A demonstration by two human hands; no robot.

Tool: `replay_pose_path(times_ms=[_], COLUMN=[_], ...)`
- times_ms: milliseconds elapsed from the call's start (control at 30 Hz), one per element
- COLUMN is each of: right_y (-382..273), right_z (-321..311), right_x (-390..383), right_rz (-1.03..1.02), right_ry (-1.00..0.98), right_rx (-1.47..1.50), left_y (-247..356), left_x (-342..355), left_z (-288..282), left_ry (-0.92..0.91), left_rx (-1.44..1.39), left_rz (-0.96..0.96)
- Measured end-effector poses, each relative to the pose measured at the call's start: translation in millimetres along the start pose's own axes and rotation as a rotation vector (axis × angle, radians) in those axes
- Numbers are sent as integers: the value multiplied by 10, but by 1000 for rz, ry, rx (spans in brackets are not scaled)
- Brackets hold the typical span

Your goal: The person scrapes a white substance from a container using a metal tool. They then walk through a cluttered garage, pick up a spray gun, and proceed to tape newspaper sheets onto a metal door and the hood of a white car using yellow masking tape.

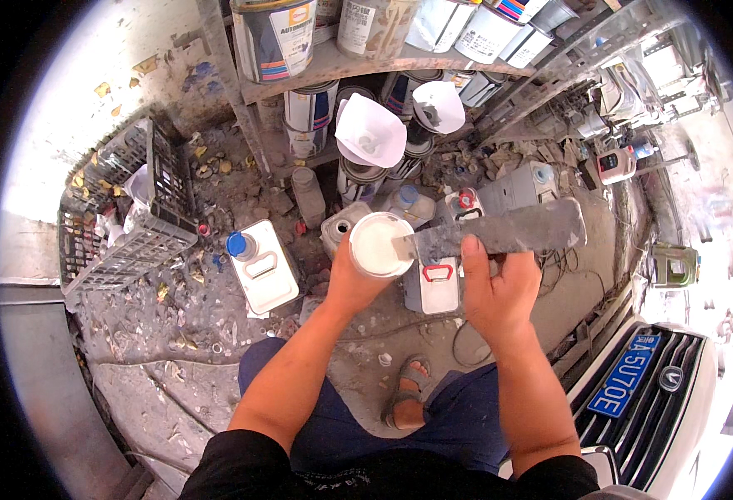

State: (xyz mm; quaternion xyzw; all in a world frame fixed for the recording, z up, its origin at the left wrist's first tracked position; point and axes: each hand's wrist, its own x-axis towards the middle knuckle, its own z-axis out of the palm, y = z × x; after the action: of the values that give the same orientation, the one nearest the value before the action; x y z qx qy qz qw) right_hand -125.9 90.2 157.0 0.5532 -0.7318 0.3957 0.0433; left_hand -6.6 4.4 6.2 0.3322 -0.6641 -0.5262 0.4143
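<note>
My left hand [351, 282] is wrapped round a round white cup [380, 244] that holds a creamy white liquid. My right hand [501, 292] grips a long flat grey stirring paddle [533, 227], stained and held nearly level, with the thumb on top. The narrow end of the paddle reaches over the cup's right side, at the liquid. Below and left of the cup stands a white rectangular can [271, 279] with a blue cap. Under the paddle is another rectangular can [439, 296] with a red handle.
A metal shelf [366, 67] with several paint cans stands ahead; white paper funnels [370, 133] top cans beneath it. A black plastic crate [133, 242] with litter sits at left. Debris covers the floor. A car's front grille [658, 400] is close at lower right.
</note>
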Motion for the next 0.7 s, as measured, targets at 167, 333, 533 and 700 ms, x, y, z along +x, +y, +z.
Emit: replay_pose_path(times_ms=[167, 333, 533, 700], right_y=[-125, -108, -128, 27], right_z=[17, -142, -194, 18], right_x=[-42, 158, 185, -77], right_rz=[249, 14, 14, 124], right_ry=[102, 95, -169, -36], right_rx=[286, 231, 60, 59], left_y=[17, 60, 41, 26], left_x=[-6, 1, 6, 11], left_z=[-17, -6, -9, -9], left_ry=[-3, 11, -6, -17], left_rx=[1, -34, -24, -18], left_rz=[-29, -32, -17, 13])
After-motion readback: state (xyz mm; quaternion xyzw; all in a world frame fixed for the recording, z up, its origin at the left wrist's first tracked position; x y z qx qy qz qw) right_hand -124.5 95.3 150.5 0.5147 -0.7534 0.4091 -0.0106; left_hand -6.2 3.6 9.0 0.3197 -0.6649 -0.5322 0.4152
